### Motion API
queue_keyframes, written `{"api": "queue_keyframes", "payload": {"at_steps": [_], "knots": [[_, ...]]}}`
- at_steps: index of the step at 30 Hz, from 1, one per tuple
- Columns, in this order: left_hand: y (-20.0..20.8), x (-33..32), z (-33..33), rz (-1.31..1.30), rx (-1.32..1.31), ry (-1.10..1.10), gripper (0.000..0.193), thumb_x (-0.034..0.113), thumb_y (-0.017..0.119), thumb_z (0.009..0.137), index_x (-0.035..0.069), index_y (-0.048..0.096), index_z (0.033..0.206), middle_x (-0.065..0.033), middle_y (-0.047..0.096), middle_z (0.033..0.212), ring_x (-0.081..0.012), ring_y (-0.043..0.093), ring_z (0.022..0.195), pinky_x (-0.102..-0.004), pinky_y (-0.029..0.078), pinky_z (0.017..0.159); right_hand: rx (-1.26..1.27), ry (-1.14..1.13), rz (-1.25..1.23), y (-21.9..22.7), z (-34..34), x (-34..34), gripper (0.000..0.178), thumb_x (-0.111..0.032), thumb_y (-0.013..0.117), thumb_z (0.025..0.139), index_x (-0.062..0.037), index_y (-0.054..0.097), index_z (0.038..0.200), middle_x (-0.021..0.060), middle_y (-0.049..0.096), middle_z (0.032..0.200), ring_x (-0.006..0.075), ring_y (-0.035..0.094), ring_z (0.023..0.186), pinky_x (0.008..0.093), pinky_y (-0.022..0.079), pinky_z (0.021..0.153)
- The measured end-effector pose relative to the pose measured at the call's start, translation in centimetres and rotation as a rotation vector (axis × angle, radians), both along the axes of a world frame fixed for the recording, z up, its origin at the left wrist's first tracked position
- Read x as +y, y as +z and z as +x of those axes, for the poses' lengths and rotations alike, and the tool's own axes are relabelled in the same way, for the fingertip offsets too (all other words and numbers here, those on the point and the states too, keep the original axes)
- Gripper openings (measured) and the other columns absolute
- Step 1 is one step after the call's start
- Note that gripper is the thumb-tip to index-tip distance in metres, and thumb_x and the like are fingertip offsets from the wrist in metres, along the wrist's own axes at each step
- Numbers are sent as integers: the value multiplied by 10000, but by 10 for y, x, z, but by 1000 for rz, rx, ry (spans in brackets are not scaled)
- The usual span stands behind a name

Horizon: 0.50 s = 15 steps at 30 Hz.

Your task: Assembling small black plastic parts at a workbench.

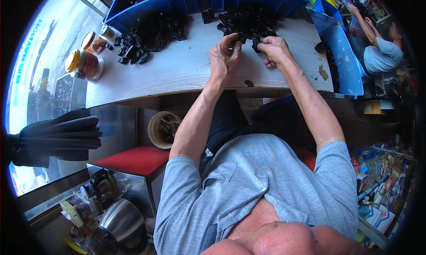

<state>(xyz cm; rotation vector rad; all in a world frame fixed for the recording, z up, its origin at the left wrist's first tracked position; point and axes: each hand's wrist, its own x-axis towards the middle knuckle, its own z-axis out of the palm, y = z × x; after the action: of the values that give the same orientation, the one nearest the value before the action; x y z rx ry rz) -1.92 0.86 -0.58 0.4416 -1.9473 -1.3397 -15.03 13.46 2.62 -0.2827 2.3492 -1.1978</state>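
Both my hands are over the white worktable (186, 71), at the near side of a heap of small black parts (248, 22). Thumb and fingers of my left hand (225, 55) pinch a small black part (242, 37). My right hand (275, 51) grips another small black part (256, 45) between thumb and forefinger, its other fingers curled. The two held pieces are a short gap apart. Their exact kind is too small to make out. A second heap of black parts (157, 29) lies to the left, spilling toward the jars.
Blue bins (155, 6) line the table's far edge; a blue crate (348, 60) stands right. Lidded jars (91, 66) sit at the left edge. Below are a bucket (153, 133) and a steel kettle (122, 219). Another person (381, 55) works at far right.
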Motion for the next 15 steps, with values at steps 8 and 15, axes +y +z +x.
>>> {"api": "queue_keyframes", "payload": {"at_steps": [8,15], "knots": [[5,5,5,-445,84,33,252,22,671,911,65,717,1155,-158,729,1041,-311,717,927,-390,568,811,-63,224,31,14,14,10,257,-248,695,912,-101,708,1122,70,652,802,134,604,553,297,521,479],[-1,6,8,-536,-80,-53,262,66,645,925,69,714,1178,-153,727,1079,-344,697,984,-416,556,884,8,260,-101,13,20,20,324,-214,732,856,-34,672,1119,5,551,623,95,527,470,255,441,426]]}}
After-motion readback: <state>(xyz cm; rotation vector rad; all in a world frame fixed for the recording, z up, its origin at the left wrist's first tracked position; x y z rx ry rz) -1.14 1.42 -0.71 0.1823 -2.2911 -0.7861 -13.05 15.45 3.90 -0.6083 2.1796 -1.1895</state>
